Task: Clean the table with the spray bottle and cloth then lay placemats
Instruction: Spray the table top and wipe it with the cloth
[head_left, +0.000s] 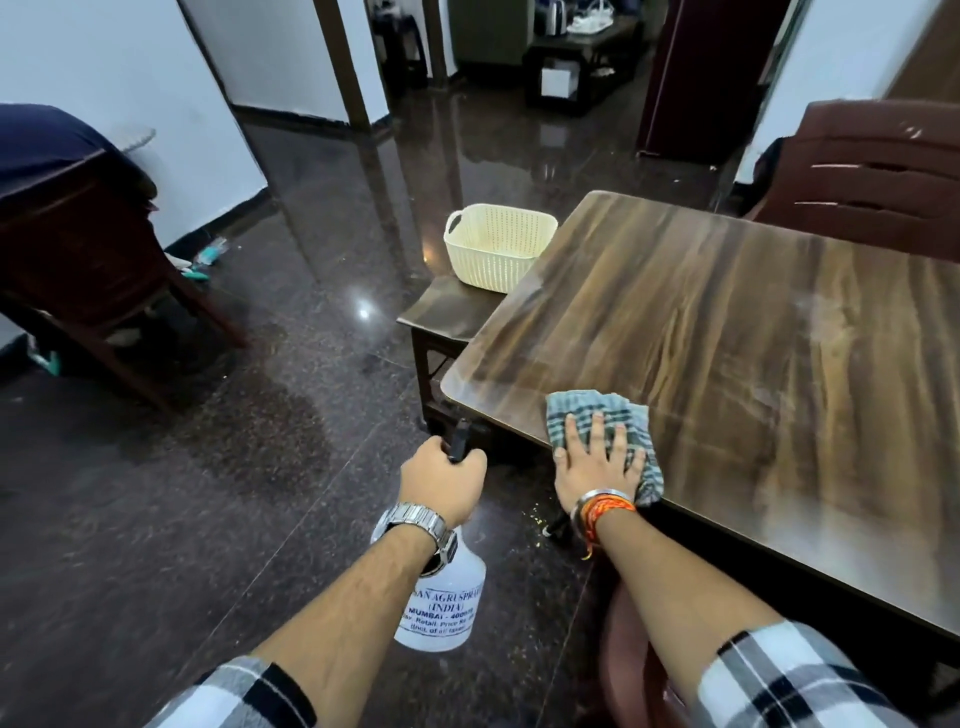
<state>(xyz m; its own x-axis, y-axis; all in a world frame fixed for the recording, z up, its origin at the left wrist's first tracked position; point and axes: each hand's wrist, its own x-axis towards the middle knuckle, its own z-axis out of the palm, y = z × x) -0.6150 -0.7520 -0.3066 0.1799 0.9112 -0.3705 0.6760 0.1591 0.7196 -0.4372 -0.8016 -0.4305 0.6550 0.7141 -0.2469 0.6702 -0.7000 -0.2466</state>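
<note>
A dark wood-grain table (727, 332) fills the right side, with pale streaks on its far right part. My right hand (597, 457) lies flat, fingers spread, pressing a grey-green checked cloth (576, 410) onto the table's near left corner. My left hand (441, 480) hangs off the table to the left, above the floor, closed around the black head of a white spray bottle (447, 597) with printed text. No placemats are in view.
A cream plastic basket (493, 249) stands on a low dark side table (441, 312) by the table's left edge. A brown chair (872, 176) sits at the far right, another chair (83, 260) at the left. Glossy dark floor (208, 493) lies between.
</note>
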